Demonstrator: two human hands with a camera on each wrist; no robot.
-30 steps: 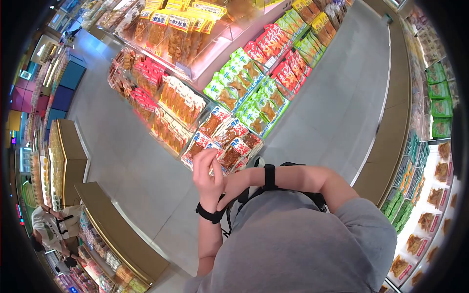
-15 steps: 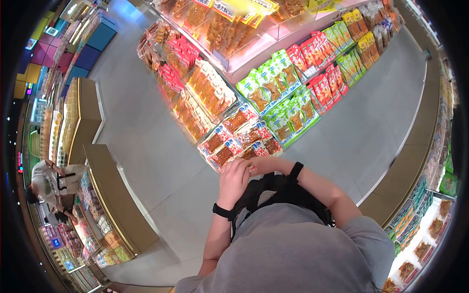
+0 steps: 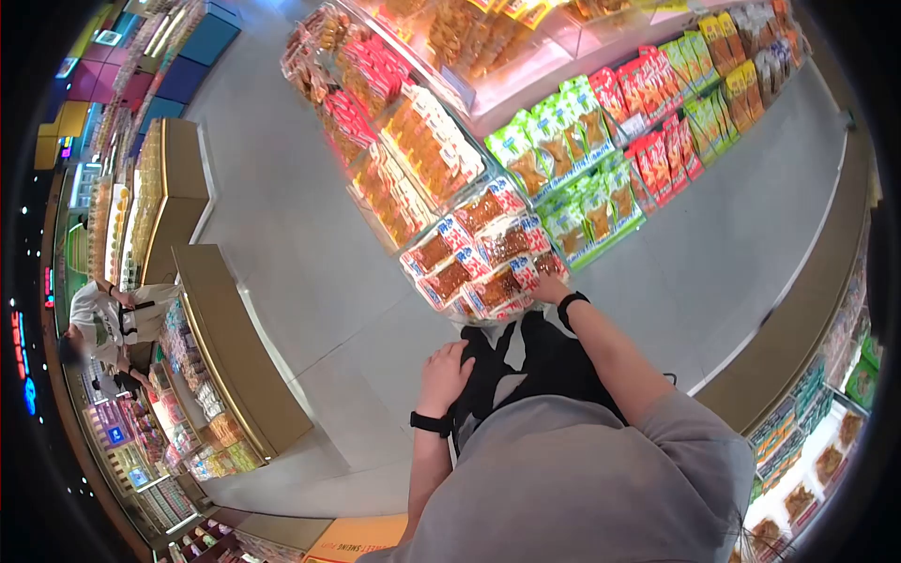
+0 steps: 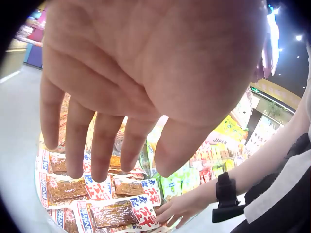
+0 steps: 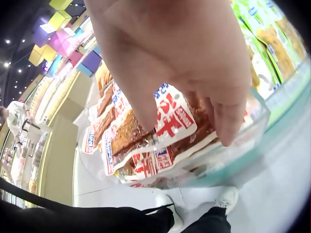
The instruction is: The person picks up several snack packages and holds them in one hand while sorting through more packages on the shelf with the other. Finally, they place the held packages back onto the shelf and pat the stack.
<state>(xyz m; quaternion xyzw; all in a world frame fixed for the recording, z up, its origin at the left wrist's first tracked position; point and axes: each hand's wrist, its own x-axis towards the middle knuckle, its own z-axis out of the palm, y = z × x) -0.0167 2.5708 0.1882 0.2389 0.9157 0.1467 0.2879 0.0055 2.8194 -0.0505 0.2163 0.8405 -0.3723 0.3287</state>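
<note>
Flat clear packets of brown food with red and blue lettering (image 3: 444, 279) lie stacked in a clear bin at the display's near corner. The right hand (image 3: 546, 284) rests on the packets at the bin's right side. In the right wrist view, that hand (image 5: 180, 63) reaches down, thumb against a packet (image 5: 170, 116) and fingers bent over the pile; whether it grips one is unclear. The left hand (image 3: 445, 375) is near the body, below the bin, holding nothing. Its fingers hang loosely apart in the left wrist view (image 4: 131, 82), with packets (image 4: 114, 213) visible beyond them.
Green packets (image 3: 554, 141) and red packets (image 3: 648, 84) fill bins along the right side; orange-brown packets (image 3: 427, 141) stand on the left. Brown counters (image 3: 235, 347) curve past the grey floor (image 3: 310, 281). Another person (image 3: 117, 319) stands at the far left.
The hands, close together before, have separated. The right hand has moved right and forward onto the packets, while the left has drawn back toward the body. The view has shifted, moving the display up and right.
</note>
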